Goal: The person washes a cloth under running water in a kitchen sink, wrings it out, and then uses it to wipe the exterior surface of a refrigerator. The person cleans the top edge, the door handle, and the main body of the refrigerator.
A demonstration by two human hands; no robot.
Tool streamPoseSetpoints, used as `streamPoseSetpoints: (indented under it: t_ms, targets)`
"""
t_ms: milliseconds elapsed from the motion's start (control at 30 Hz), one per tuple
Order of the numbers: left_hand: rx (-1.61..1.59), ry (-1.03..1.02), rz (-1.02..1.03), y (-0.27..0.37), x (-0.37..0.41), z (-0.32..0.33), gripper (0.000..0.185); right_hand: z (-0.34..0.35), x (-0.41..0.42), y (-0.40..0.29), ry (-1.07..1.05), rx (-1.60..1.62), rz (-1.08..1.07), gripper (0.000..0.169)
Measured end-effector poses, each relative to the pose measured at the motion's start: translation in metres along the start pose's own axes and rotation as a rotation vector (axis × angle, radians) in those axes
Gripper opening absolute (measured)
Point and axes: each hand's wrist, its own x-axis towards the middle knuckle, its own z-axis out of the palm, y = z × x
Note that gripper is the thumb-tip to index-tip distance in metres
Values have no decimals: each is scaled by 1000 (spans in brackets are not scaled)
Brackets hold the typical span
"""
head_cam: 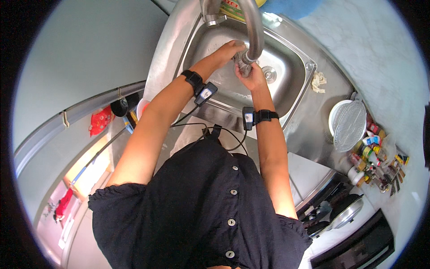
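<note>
Over the stainless-steel sink (215, 84), a clear glass-like vessel (244, 69) is held right beneath the spout of the curved metal faucet (254, 30). My left hand (231, 52) grips its far left side. On the near side, my right hand (252, 78) holds it with the fingers curled around. The spout and my fingers hide part of the vessel, so its full shape is unclear. Just right of my right hand lies the round drain (269, 74). The faucet's lever (216, 21) is at the back of the sink.
A crumpled pale cloth (318, 82) lies on the steel counter to the right. Beyond it are a white bowl (336, 112) with a clear ribbed lid (351, 126) and several condiment bottles (369, 154). A lidded pan (347, 212) sits on the stove. Cables hang between my wrist-worn devices.
</note>
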Motion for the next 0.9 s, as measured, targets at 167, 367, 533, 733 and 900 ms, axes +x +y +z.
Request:
streamPoseSetpoints:
  t_ms: [167, 367, 533, 733, 900]
  targets:
    - [89, 76, -6, -20, -17, -7, 42, 2, -4, 9, 215, -231, -190, 33]
    - [426, 388, -55, 18, -76, 9, 44, 12, -28, 7, 273, -454, -221, 40]
    - [458, 441, 14, 42, -106, 17, 47, 22, -39, -2, 138, -403, -212, 37]
    - [-12, 360, 14, 48, -133, 33, 31, 13, -28, 3, -216, -153, -217, 32]
    - [-195, 351, 78, 50, -129, 42, 27, 7, -33, -4, -112, -38, -216, 32]
